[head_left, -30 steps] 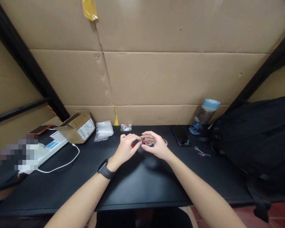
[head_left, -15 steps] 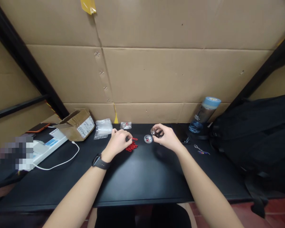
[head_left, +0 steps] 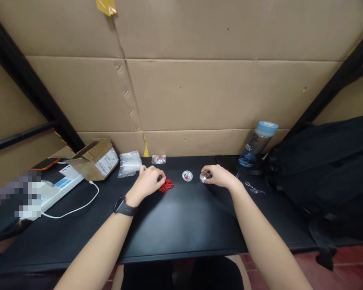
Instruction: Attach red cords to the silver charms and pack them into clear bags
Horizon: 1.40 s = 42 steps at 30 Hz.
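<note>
Currently we have both forearms reaching forward over the black counter (head_left: 181, 229), coming in from the lower left and lower right and angling towards each other, palms turned mostly down. Our left hand (head_left: 148, 181) is bent over the left side of the red cord bundle (head_left: 167, 185), its fingers curled and its thumb and forefinger drawn narrow at the bundle's edge; we cannot tell whether a strand is pinched between them. A dark smartwatch (head_left: 124, 206) wraps that wrist.

Our right hand (head_left: 219, 176) arches at the wrist, its fingers pointing inward, and it holds a round clear piece (head_left: 203, 177) by its right side between thumb and fingers, low over the counter; whether the piece touches the surface is hard to make out. Between our hands, nearer the right one, a round clear dish (head_left: 187, 175) with a small red item in it lies flat on the counter, apart from both.

Behind the left hand we see a small clear packet (head_left: 159, 159) and a clear plastic bag (head_left: 130, 162), with an open cardboard box (head_left: 97, 160) farther left. Beyond our right hand a blue-lidded bottle (head_left: 258, 144) stands near the cardboard wall (head_left: 181, 96).
</note>
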Each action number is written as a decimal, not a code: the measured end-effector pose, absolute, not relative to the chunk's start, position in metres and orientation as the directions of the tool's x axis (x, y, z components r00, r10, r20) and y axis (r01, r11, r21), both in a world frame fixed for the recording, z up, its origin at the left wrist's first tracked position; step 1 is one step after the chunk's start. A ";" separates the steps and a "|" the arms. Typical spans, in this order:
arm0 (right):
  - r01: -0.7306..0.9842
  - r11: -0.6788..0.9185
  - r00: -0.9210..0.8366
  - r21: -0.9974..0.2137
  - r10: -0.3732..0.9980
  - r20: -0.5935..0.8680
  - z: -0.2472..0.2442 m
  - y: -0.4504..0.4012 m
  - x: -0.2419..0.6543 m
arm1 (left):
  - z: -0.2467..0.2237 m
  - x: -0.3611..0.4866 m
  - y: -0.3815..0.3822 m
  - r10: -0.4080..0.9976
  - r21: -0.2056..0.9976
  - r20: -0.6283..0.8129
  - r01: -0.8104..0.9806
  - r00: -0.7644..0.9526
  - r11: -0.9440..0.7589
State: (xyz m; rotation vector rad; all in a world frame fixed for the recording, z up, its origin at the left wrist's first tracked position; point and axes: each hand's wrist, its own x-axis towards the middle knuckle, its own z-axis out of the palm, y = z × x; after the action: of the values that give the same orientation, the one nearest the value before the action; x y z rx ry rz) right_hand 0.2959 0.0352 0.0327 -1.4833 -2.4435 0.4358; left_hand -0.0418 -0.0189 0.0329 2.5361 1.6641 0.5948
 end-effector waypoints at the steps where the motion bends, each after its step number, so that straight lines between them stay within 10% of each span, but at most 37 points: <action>1: 0.805 0.464 -0.467 -0.371 0.880 0.087 0.032 0.035 0.293 | 0.034 -0.041 -0.019 0.892 0.252 0.288 0.872 0.348 -0.421; 12: 0.769 0.580 -0.544 -0.270 0.815 0.201 0.012 0.018 0.219 | 0.032 -0.019 -0.028 0.845 0.296 0.344 0.806 0.410 -0.512; 26: 0.336 0.657 -0.485 -0.675 0.735 0.474 0.024 -0.005 0.204 | 0.022 0.010 -0.035 0.844 0.475 0.447 0.721 0.297 -0.505; 42: 0.486 0.617 -0.500 -0.619 0.777 0.382 0.042 0.016 0.253 | 0.029 -0.030 -0.018 0.882 0.354 0.348 0.827 0.317 -0.437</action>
State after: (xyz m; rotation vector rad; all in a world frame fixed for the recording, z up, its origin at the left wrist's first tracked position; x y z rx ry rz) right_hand 0.2534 0.0163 0.0420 -0.9874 -2.1913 0.5805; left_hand -0.0304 -0.0183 0.0285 2.4577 1.6022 0.7619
